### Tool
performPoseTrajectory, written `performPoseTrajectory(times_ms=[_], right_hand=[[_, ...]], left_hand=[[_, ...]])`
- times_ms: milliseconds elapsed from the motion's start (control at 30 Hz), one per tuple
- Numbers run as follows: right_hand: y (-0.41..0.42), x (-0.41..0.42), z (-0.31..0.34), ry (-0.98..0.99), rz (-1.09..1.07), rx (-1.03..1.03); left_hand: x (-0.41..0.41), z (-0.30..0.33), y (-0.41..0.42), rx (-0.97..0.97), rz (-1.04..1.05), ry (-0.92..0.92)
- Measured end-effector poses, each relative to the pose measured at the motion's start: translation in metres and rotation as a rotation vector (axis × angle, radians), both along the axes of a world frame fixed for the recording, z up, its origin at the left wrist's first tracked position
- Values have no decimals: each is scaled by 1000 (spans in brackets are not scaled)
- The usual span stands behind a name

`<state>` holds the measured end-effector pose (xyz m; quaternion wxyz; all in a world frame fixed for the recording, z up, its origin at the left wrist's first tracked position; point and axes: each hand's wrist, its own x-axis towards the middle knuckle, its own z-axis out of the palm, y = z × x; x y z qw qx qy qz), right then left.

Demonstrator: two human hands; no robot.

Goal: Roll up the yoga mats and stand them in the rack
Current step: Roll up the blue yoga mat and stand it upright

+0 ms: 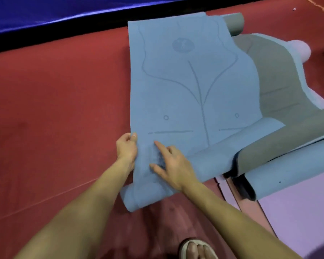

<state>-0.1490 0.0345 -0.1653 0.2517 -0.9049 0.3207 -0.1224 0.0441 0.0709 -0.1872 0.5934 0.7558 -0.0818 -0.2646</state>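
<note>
A blue yoga mat (185, 86) with dark line markings lies unrolled on the red floor, its near end curling over. My left hand (126, 146) pinches the mat's left edge between thumb and fingers. My right hand (173, 166) rests flat on the mat near the curled end, index finger stretched forward. A second mat with a grey underside (281, 86) lies crumpled to the right, partly under the blue one. A purple mat (297, 212) lies flat at the lower right. No rack is in view.
Red floor (54, 109) stretches to the left. A blue padded surface with a black edge (45, 14) runs along the back. A pale purple roll (301, 49) lies at the right. My sandalled foot (196, 249) stands at the bottom.
</note>
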Motion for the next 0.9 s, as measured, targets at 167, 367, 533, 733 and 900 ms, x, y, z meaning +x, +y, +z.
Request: performPoseTrajectory(times_ms=[167,367,533,733,900], right_hand=[[18,30,18,-41,-92,23],[-17,27,18,112,-289,-92],[-60,-21,5,302,-544,47],[-49,-24,-22,120,-567,424],[-57,-31,-43,97,-798,329]], left_hand=[[49,10,64,45,33,-138],[128,22,172,149,113,-233],[174,11,270,270,177,-269],[157,-34,333,449,34,-59],[175,-26,276,484,-49,-183]])
